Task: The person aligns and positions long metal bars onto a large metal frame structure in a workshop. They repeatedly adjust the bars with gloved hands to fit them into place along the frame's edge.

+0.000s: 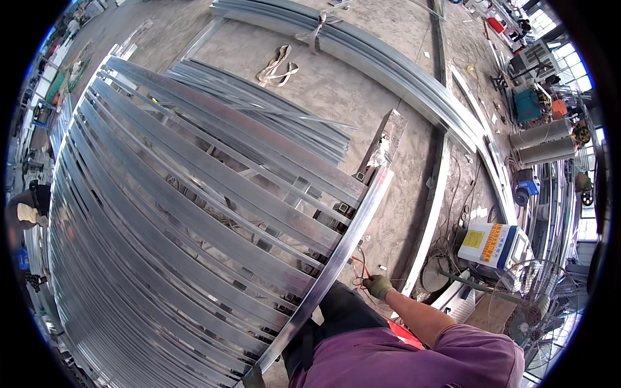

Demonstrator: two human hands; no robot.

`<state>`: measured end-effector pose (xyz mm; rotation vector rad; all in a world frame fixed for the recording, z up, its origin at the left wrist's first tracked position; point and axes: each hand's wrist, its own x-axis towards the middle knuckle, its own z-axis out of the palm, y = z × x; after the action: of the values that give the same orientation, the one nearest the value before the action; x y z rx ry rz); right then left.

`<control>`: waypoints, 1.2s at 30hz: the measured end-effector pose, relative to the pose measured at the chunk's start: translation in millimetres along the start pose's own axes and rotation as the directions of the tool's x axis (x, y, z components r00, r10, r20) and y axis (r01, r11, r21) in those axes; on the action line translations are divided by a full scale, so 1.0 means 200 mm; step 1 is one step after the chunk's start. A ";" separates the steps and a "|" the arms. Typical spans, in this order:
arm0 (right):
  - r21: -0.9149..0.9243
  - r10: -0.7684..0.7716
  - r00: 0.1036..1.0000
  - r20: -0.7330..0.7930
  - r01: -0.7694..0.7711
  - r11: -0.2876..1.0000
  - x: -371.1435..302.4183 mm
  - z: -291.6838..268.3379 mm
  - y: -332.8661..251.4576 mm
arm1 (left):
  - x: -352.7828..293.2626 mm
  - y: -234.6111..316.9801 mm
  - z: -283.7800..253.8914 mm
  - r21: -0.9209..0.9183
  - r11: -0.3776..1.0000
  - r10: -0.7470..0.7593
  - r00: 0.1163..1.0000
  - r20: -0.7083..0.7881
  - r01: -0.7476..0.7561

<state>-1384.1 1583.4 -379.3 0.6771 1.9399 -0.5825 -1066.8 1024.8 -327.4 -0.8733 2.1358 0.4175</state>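
Note:
My right hand (pixel 378 286), in a green-grey work glove, is stretched out to the right of the metal frame with its fingers closed. A thin red wire-like thing (pixel 362 264) runs from the fingers toward the frame; its kind is too small to make out. At the lower edge, a gloved patch that appears to be my left hand (pixel 254 377) shows beside the frame's near end, its fingers hidden. The large frame of silvery square tubes (pixel 272 216) lies to my left, closed off along my side by a shiny end rail (pixel 339 258).
Bundled long steel profiles (pixel 388 64) and loose tubes (pixel 259 113) lie beyond. A white-and-blue machine box (pixel 493 246) and a wire-caged fan (pixel 533 304) stand at right, with cables on the floor. A strap (pixel 278 68) lies farther off. Another person's gloved hand (pixel 29 215) shows at far left.

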 end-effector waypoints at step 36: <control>0.033 -0.148 0.987 -0.059 0.150 0.988 0.20 0.25 0.15 | -0.21 0.42 -0.31 -0.332 0.758 -0.587 0.809 0.029 0.561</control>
<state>-1347.7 1580.2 -440.5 0.5799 2.0492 -0.7000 -1139.8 1070.7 -255.3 -1.7017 1.7547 0.4193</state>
